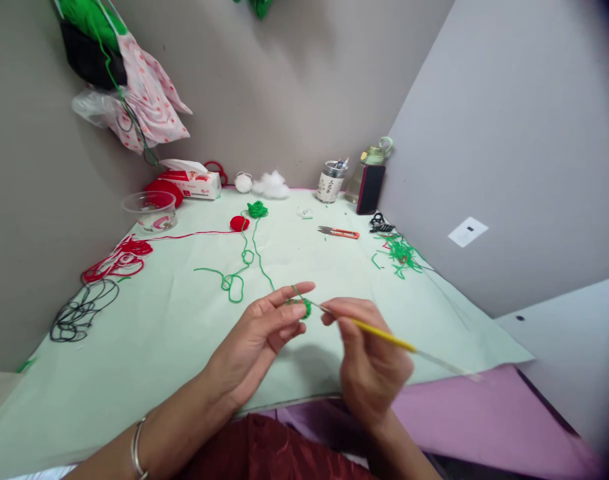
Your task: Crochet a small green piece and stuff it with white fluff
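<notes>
My left hand [262,330] pinches a small piece of green crochet [307,308] between thumb and fingers, with green yarn running over the raised index finger. In my right hand [372,357] is a crochet hook [384,335] with a yellow grip, held like a pen. The hook's thin tip reaches the crochet piece; whether it sits inside a loop is too small to tell. From my left hand the yarn [264,263] leads back across the table to a green yarn bundle [257,209]. Beside that bundle lies a small red yarn ball [239,223].
Orange thread snips [339,232] lie beyond my hands. Green yarn scraps [404,253] and a black hair clip [381,223] are at right. A phone [371,190], a pen holder [331,181], white stuffing [271,185] and a tissue box [199,183] line the back. Red yarn [122,260] lies left.
</notes>
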The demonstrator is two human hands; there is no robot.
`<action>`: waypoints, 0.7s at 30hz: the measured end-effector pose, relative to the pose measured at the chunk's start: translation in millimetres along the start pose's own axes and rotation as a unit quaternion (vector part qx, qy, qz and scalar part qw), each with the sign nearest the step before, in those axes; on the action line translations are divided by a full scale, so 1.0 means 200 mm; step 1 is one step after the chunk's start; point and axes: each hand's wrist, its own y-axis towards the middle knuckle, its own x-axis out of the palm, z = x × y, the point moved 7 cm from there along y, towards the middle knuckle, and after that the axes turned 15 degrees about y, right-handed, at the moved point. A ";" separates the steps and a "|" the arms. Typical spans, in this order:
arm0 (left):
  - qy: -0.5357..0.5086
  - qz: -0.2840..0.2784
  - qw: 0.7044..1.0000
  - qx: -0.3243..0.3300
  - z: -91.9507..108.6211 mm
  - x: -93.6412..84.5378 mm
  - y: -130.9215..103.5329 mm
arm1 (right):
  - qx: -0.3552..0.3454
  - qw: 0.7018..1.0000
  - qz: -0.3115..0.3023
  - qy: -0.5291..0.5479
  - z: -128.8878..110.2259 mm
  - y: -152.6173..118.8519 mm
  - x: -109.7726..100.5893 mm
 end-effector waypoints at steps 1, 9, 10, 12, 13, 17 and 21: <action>-0.001 0.008 1.000 0.006 0.01 -0.01 0.00 | 0.033 0.998 0.030 0.043 0.02 0.01 -0.02; 0.093 0.013 0.994 0.061 0.02 0.00 -0.03 | 0.111 0.986 0.007 0.123 0.06 0.04 0.04; 0.096 0.014 0.993 0.062 0.02 0.00 -0.03 | 0.117 0.986 0.011 0.122 0.07 0.04 0.03; 0.106 0.014 0.992 0.068 0.03 -0.01 -0.03 | 0.132 0.982 0.017 0.137 0.08 0.03 0.02; 0.113 0.012 0.991 0.071 0.03 -0.01 -0.03 | 0.141 0.978 0.020 0.153 0.09 0.02 0.01; 0.142 0.008 0.987 0.073 0.03 -0.02 -0.04 | 0.173 0.958 0.034 0.227 0.12 0.02 0.00; 0.148 0.005 0.986 0.073 0.03 -0.02 -0.05 | 0.170 0.952 0.027 0.251 0.11 0.03 0.00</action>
